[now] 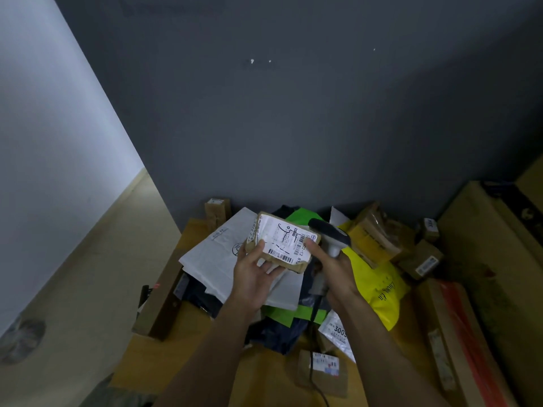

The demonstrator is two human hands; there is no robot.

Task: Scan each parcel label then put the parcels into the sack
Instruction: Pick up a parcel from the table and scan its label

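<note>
Right now your left hand grips the parcel from below, thumb on top, centre of frame, label face-up, above the pile. Your right hand is wrapped round the scanner just right of it, forefinger touching the parcel's edge. Small cardboard box: probably light and stiff, with slick tape. Hold it by the edges, thumb off the barcode. Can't pick out the sack.

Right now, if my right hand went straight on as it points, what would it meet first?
Probably the small brown cardboard parcel with a white label in the left hand; the right hand, gripping the grey handheld scanner, points at it.
</note>
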